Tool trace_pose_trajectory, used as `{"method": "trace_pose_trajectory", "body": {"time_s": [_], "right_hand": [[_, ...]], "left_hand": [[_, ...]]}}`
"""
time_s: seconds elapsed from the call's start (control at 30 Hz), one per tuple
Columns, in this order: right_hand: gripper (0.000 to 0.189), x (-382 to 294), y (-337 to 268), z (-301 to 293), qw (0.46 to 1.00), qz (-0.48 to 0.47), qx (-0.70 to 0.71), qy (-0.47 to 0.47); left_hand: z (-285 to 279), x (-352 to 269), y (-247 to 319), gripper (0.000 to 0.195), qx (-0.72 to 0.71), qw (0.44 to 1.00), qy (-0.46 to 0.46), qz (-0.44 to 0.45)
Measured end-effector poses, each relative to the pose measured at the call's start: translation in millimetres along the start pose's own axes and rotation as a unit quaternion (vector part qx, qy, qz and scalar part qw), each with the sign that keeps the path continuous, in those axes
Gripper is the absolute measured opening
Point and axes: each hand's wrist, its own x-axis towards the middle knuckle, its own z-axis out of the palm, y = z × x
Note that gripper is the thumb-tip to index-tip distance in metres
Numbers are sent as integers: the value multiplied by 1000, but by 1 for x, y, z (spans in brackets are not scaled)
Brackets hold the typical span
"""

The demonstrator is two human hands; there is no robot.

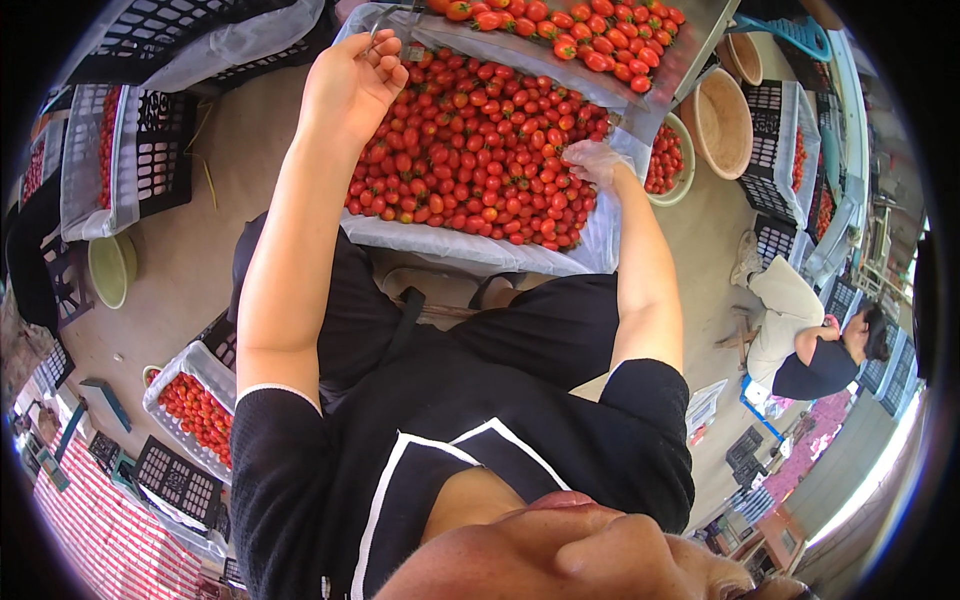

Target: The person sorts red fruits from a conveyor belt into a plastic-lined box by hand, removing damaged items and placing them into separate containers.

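Observation:
A lined crate [480, 251] full of small red tomatoes [465, 150] stands before me. My left hand [360, 82] is raised at its far left corner, fingers curled by a thin metal handle or rod [382, 24]; whether they grip it I cannot tell. My right hand [596, 161], in a thin clear glove, reaches over the tomatoes at the crate's right side, fingertips touching or close to them; a hold on one is not plain. Beyond, more tomatoes [600, 34] lie on a flat tray [517, 45] above the crate's far edge.
A pale tub of tomatoes [666, 161] and a tan tub [718, 124] stand at the right. Black crates [161, 142] with liners stand left, one lined crate of tomatoes [191, 409] lower left. A green basin [111, 270] is on the floor. Another person [802, 337] sits at the right.

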Motion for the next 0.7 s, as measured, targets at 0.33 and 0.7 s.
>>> {"method": "trace_pose_trajectory", "body": {"time_s": [0.33, 0.7], "right_hand": [[26, -65, -35, -8, 947, -182, 237, -121], [28, -48, -30, 23, 937, -194, 236, -167]], "left_hand": [[1, 3, -2, 20, -6, 1000, 13, 0], [2, 4, -2, 20, 2, 1000, 7, 13]]}}
